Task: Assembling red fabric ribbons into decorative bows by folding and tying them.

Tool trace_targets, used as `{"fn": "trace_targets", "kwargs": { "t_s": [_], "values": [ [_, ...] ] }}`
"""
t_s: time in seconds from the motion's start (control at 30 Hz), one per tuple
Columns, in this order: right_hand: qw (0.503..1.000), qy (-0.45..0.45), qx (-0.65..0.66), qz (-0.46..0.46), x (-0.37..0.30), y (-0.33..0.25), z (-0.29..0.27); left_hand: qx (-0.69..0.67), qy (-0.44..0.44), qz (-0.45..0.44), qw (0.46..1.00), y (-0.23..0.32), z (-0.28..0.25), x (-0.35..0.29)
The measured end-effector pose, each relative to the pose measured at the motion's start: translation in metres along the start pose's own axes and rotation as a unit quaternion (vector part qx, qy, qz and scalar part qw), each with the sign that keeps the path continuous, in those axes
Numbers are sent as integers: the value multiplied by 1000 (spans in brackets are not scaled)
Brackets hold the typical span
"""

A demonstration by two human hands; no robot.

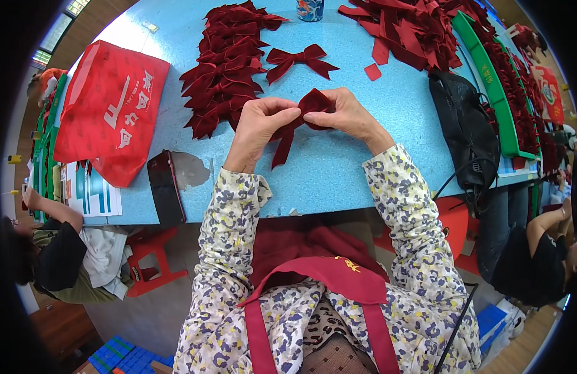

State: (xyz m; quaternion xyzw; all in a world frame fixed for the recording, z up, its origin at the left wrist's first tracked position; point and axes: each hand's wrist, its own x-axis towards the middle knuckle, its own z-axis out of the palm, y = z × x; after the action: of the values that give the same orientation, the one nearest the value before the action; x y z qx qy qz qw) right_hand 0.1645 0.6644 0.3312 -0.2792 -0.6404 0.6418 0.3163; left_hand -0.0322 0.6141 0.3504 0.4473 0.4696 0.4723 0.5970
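Note:
Between my two hands, above the blue table, is a dark red velvet ribbon (315, 103) with a loop on top and a tail hanging down. My left hand (263, 124) pinches it from the left with thumb and forefinger. From the right, my right hand (346, 117) grips it the same way, thumb pressed on the loop. Just beyond my hands lies a single finished-looking velvet bow (301, 60). A long overlapping row of similar bows (223, 68) stretches away on the left.
A heap of loose red ribbon pieces (407, 31) lies far right, by a green tray (488, 75) of bows. A black bag (464, 124) rests at the right edge. A red bag (114, 112) and dark phone (166, 187) are at left. A patterned can (310, 9) stands far off. People sit at both sides.

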Motion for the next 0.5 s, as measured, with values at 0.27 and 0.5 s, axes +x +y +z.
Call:
{"fn": "trace_targets", "kwargs": {
  "t_s": [0.27,0.5],
  "values": [
    [999,-8,-31,10,2,5,0,42,-12,45,998,-12,-3,5],
    [998,-5,-58,25,-1,3,0,202,40,112,972,-12,10,3]
  ]
}}
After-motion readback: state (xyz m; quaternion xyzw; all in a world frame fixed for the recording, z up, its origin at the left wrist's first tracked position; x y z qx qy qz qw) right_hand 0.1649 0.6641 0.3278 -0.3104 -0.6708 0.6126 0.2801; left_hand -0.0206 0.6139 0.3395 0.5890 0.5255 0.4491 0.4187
